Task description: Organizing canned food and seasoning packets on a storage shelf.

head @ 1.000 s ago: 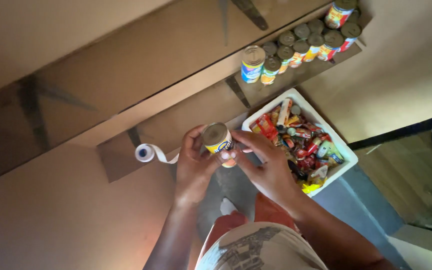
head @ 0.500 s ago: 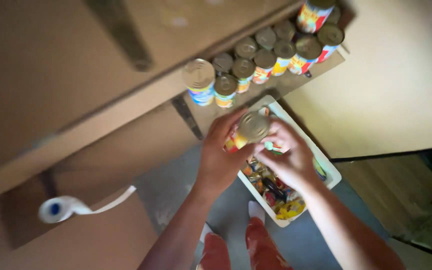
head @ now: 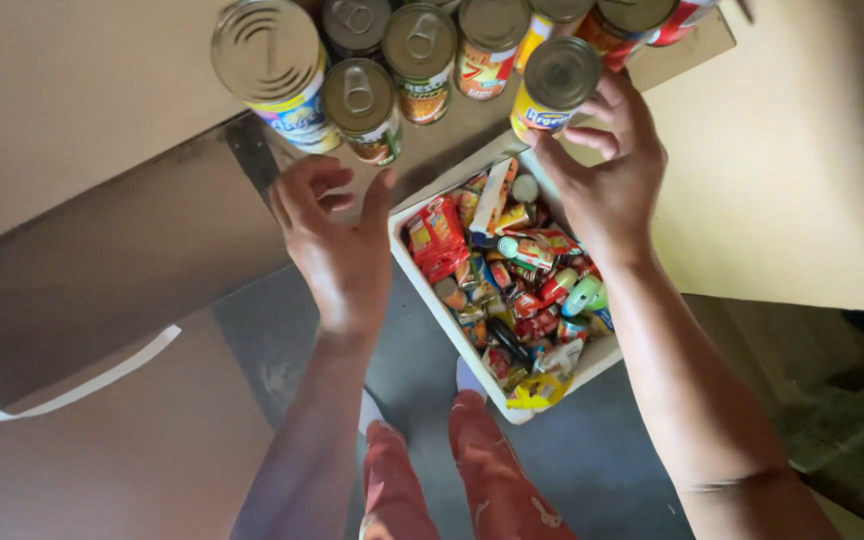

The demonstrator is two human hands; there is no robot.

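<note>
I've got the right hand (head: pixel 607 175) wrapped around a yellow can (head: pixel 552 88), fingers curled on its side wall, thumb on the near side — can sits at the shelf (head: pixel 687 45) front edge, just right of the row of cans (head: pixel 392 60). Left hand (head: pixel 337 245) is open, fingers spread, holding nothing; it hovers below the shelf edge, near the green-label can (head: pixel 362 100) and the white bin (head: pixel 452 325).

To do this step well, imo: keep the can upright, base flat on the board before easing the grip, and slide it in vs. dropping it, so it doesn't knock its neighbours. Edge is close — don't leave the base overhanging. Left hand could steady the row if it wobbles.

The can itself: short cylinder, dull grey ribbed lid, yellow label w/ a blue-and-red patch, no dents that I can see. Bin below is packed w/ small colourful packets and bottles, sitting on the grey floor (head: pixel 592 460) by my red-trousered legs (head: pixel 492 480).
</note>
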